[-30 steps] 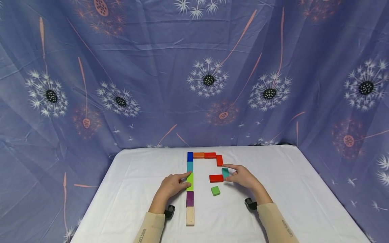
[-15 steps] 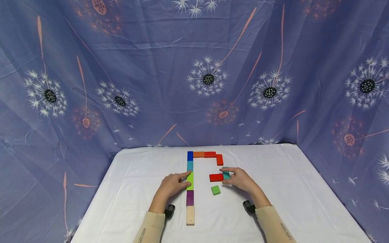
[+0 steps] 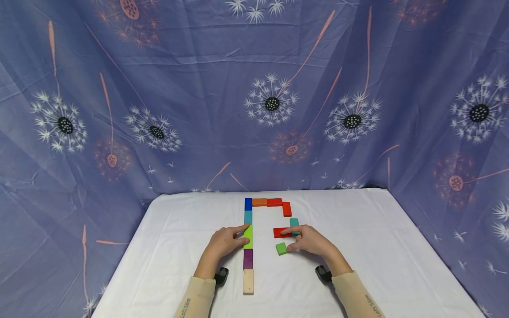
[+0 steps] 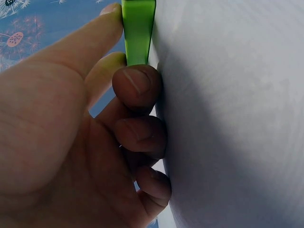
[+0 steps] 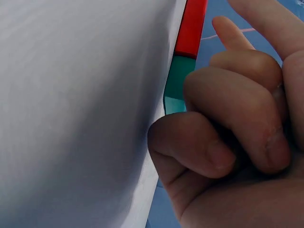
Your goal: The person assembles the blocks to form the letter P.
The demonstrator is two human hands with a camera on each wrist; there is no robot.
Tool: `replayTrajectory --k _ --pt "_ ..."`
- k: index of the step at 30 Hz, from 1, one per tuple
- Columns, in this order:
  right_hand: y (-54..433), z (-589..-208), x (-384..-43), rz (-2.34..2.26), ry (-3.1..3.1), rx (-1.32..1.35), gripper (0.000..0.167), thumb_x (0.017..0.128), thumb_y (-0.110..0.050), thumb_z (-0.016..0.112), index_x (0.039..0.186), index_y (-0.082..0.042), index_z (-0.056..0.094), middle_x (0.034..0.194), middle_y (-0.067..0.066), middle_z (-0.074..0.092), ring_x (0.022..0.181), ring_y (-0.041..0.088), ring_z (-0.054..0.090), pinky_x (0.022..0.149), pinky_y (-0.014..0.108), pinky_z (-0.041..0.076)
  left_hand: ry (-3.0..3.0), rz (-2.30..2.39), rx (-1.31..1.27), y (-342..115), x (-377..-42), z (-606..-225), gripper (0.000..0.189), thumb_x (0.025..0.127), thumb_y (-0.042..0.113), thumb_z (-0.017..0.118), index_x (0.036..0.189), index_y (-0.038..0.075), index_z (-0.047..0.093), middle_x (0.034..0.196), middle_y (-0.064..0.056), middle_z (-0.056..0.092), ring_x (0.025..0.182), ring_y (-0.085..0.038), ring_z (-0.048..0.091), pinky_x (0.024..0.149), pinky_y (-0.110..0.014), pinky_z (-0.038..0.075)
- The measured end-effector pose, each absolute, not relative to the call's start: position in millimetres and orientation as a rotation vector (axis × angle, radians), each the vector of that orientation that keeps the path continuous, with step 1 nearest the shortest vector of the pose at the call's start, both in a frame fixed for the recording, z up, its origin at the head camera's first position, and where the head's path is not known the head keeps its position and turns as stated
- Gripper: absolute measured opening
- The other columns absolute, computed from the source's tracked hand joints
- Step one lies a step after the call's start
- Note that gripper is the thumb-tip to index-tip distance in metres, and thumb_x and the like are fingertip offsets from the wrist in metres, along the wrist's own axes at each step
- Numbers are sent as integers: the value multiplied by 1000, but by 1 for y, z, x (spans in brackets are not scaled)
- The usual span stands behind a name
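In the head view my left hand [image 3: 226,242] rests at a lime green block [image 3: 248,237] in the long column. Its thumb and index finger lie spread on that block, and the left wrist view has both fingertips against the green block [image 4: 138,33]. My right hand [image 3: 312,240] reaches over the right group with index finger and thumb apart. The index finger crosses a red block [image 3: 278,232] and a teal block [image 3: 294,221]; the thumb tip is right at a small green block [image 3: 281,248]. Its other fingers are curled in the right wrist view, holding nothing.
Beyond the left hand stand light blue [image 3: 248,217] and dark blue [image 3: 248,203] blocks; nearer are purple [image 3: 248,259] and plain wood [image 3: 248,282] blocks. An orange block [image 3: 260,202] and two red blocks run right from the top. White cloth [image 3: 179,265] covers the table.
My right hand has come toward me and left, from the teal block to the red and small green blocks. The teal block has shifted slightly left against the red one. The left hand stays.
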State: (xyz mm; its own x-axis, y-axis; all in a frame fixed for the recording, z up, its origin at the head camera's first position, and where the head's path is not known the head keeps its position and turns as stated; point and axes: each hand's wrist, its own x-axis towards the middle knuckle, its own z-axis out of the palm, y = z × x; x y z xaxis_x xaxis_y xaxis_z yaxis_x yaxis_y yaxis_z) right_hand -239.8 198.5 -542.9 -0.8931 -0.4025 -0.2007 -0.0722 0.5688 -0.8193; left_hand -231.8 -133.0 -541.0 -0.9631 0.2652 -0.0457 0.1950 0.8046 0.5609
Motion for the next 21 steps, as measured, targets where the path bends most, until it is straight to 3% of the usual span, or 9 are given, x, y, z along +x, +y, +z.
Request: replayTrajectory --k 21 --pt "190 -544 -236 -1151 2493 -439 26 82 -18 91 104 -24 79 61 -5 45 57 12 38 56 24 33 2873 849 368 -133 -232 -539 57 93 48 78 147 35 65 68 4 53 62 -13 37 59 -29 28"
